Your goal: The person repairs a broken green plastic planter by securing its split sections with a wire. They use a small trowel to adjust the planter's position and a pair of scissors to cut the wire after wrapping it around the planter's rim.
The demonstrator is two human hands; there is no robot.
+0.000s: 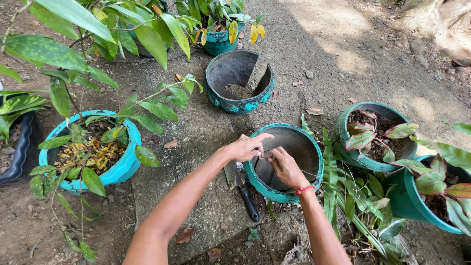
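Observation:
An empty teal pot (pixel 314 152) with a dark inside stands on the ground in front of me. My left hand (pixel 247 147) rests on its near-left rim, index finger stretched over the opening. My right hand (pixel 283 166), with a red band at the wrist, reaches into the pot, fingers pinched with the left hand's on something thin, perhaps a wire; I cannot make it out. A trowel (pixel 244 189) with a black handle lies on the ground just left of the pot, under my left wrist.
A broken teal pot (pixel 235 98) with a missing wall section stands behind. A light-blue pot (pixel 125 164) with a leafy shrub is at left. Two teal pots (pixel 346 142) (pixel 407 206) with red-edged leaves stand at right. Loose green leaves (pixel 358 211) lie by my right arm.

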